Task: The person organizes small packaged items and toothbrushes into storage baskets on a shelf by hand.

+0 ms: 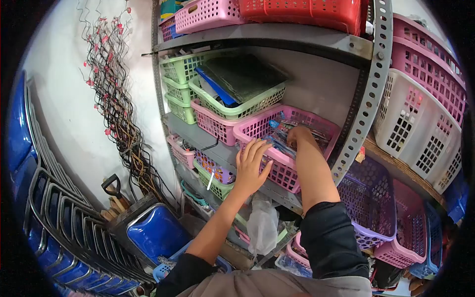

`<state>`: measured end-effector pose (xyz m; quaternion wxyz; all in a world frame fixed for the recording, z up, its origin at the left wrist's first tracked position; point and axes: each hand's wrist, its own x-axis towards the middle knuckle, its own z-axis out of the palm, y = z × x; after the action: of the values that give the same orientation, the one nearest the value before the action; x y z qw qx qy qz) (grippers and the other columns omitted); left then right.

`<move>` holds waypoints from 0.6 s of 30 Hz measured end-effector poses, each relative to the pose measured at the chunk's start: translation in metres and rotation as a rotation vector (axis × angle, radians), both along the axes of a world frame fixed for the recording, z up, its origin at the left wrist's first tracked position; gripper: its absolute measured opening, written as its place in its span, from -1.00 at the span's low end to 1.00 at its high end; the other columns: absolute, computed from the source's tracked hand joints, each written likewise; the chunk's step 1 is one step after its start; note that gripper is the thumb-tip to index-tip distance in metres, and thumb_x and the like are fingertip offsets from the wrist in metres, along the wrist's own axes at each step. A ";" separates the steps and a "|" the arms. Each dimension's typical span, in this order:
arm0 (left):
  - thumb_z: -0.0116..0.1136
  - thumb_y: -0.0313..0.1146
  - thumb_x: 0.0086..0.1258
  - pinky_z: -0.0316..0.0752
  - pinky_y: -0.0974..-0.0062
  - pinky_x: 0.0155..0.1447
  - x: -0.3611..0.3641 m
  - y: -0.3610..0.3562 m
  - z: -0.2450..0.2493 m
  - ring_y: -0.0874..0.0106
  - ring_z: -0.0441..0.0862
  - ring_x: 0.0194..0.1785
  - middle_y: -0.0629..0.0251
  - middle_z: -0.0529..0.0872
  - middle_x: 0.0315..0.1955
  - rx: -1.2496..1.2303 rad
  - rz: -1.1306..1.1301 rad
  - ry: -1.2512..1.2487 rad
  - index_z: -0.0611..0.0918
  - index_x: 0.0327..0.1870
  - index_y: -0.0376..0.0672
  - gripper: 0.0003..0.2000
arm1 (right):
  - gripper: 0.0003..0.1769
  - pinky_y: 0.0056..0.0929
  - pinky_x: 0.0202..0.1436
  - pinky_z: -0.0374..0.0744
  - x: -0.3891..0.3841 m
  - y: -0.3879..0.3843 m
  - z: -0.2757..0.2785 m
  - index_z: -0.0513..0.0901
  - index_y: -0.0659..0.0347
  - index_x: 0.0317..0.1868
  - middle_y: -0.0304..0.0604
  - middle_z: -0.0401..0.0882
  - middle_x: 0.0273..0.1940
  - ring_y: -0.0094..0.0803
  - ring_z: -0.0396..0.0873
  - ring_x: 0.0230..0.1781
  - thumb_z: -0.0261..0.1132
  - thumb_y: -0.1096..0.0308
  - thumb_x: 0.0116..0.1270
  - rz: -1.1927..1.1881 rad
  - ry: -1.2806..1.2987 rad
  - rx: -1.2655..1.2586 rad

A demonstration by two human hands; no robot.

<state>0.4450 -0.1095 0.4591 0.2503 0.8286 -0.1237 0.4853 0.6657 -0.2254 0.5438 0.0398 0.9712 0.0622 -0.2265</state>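
A pink basket (pixel 277 161) sits on a grey metal shelf and holds small packets and thin items (pixel 281 136). My left hand (pixel 253 166) rests on the basket's front left side, its fingers spread over the rim and wall. Inside the basket, my right hand (pixel 299 134) reaches down among the packets with its fingers bent; the fingertips are hidden, and what they may hold cannot be made out.
Green baskets (pixel 180 91) with a dark folder (pixel 242 76) stand left of the pink basket. A perforated metal post (pixel 363 104) rises at the right, beside a white basket (pixel 413 128). Stacked blue chairs (pixel 20 128) fill the left. Above is a shelf edge (pixel 267 37).
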 end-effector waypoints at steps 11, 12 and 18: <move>0.19 -0.27 0.18 -0.05 -0.18 0.33 -0.008 0.007 0.001 0.20 0.07 0.42 0.24 0.26 0.28 0.094 0.015 0.130 0.30 0.26 -0.03 -0.42 | -0.70 -0.07 -0.23 0.57 -0.077 0.060 0.041 0.64 0.22 -0.36 0.06 0.63 -0.35 0.04 0.61 -0.32 0.13 0.15 0.23 0.420 -1.229 0.688; 0.19 -0.25 0.18 -0.09 -0.24 0.33 -0.009 0.009 0.000 0.18 0.04 0.44 0.20 0.22 0.30 0.082 0.004 0.178 0.28 0.29 -0.06 -0.39 | -0.70 -0.07 -0.27 0.56 -0.100 0.070 0.049 0.64 0.21 -0.38 0.06 0.62 -0.38 0.05 0.60 -0.34 0.14 0.15 0.23 0.431 -1.226 0.796; 0.21 -0.23 0.17 -0.12 -0.36 0.30 -0.057 0.028 -0.018 0.16 -0.02 0.46 0.16 0.10 0.38 0.037 0.040 0.354 0.19 0.35 -0.08 -0.30 | -0.66 -0.36 -0.55 0.33 -0.235 0.107 0.045 0.47 0.36 -0.53 -0.01 0.34 -0.69 -0.26 0.30 -0.70 0.22 0.24 0.24 0.661 -1.104 1.446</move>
<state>0.3881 -0.0812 0.4407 0.2431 0.9078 -0.0702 0.3344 0.4303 -0.1183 0.5890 -0.4820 0.6642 0.4292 0.3772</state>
